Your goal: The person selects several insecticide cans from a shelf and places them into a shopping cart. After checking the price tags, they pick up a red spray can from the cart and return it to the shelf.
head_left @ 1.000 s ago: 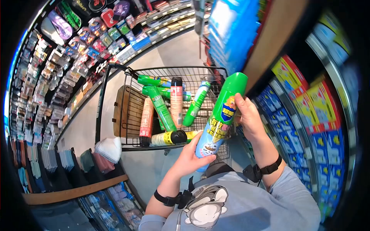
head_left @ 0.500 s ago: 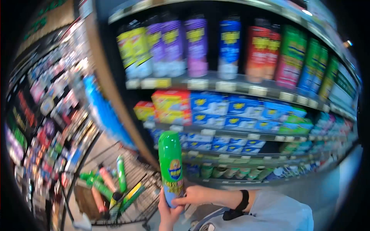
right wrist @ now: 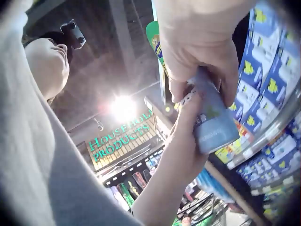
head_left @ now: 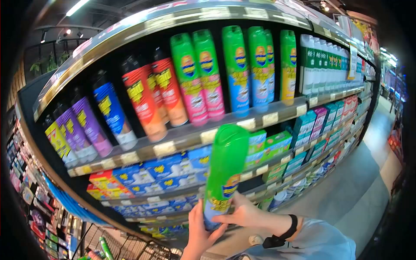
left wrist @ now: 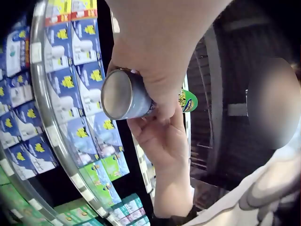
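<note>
The can (head_left: 223, 182) is up in front of the shelf (head_left: 187, 142), its lower part gripped by both hands: left hand (head_left: 200, 234) curled round one side, right hand (head_left: 249, 213) closed on the other. Its long axis runs steeply up the head view, green cap (head_left: 232, 141) uppermost and leaning slightly right, flat base (left wrist: 116, 95) at the lower end, facing the left wrist camera

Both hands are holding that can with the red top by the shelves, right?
Almost! The can has a green top, not red, as the head view shows. The left hand and right hand do hold it by the shelves.
</note>
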`<state>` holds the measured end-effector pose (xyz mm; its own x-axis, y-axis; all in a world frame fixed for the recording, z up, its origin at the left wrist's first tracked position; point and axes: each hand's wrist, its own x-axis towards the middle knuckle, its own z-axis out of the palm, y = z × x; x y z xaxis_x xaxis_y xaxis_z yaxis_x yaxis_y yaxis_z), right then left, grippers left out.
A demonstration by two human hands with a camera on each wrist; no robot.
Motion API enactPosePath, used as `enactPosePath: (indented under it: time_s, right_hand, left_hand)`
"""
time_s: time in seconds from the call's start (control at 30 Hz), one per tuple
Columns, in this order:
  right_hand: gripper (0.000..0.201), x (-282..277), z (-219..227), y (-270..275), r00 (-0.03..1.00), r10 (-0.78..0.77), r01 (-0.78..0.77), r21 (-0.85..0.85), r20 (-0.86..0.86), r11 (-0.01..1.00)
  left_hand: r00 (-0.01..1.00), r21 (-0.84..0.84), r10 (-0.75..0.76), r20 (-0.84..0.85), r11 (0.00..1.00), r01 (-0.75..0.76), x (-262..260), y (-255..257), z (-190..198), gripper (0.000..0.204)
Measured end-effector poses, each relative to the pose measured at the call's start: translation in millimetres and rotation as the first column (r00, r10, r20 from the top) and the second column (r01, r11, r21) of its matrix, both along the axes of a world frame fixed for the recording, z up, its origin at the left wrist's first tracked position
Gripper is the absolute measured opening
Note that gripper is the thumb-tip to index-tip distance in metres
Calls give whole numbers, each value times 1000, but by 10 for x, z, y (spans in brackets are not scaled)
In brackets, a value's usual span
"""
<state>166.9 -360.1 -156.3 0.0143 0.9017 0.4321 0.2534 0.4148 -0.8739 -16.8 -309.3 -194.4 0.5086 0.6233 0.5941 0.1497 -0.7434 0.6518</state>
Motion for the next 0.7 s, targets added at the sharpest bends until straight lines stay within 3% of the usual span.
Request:
enactPosePath:
  time_s: [0.1, 0.17, 0.2, 0.23, 0.3, 0.43, 0.5, 0.53, 0.6, 0.7]
  right_hand:
    - [71, 943, 189, -39, 990, -61, 73, 83, -131, 994]
    - [66, 1433, 362, -181, 953, -247, 263, 75, -176, 962]
    - [65, 1692, 440, -194, 952, -270, 291, 148, -148, 945]
    - [60, 1910, 445, -200, 933, -244, 297, 184, -263, 937]
    - [55, 2246, 669, -238, 903, -297, 359, 167, -311, 918]
    - [51, 2717, 1067, -10, 869, -404, 477, 267, -285, 837]
    - [54, 2904, 1205, 181, 826, -554, 527, 486, -102, 697]
    - [54, 2955, 1265, 275, 832, -545, 522, 480, -103, 705]
    - [59, 3010, 1348, 447, 782, -614, 550, 584, -108, 597]
    - [63, 3134, 1378, 674, 821, -566, 480, 621, -70, 619]
  left_hand:
    - [997, 92, -56, -49, 994, 61, 874, 132, 227, 95]
    - [989, 172, -115, -98, 976, 131, 1361, 205, 375, 90]
    - [989, 189, -128, -77, 972, 141, 1581, 244, 425, 82]
    - [989, 189, -123, -82, 972, 137, 1769, 284, 496, 82]
    - [985, 319, -137, -106, 933, 164, 2104, 358, 669, 75]
    - [994, 416, -83, -65, 904, 102, 2602, 474, 944, 68]
    - [995, 429, -52, -85, 899, 84, 2796, 555, 1048, 67]
    - [996, 476, -23, -88, 877, 62, 2884, 592, 1090, 66]
    - [989, 540, 43, -138, 841, 39, 3014, 640, 1194, 66]
    - [986, 558, 86, -140, 830, 6, 3183, 682, 1219, 66]
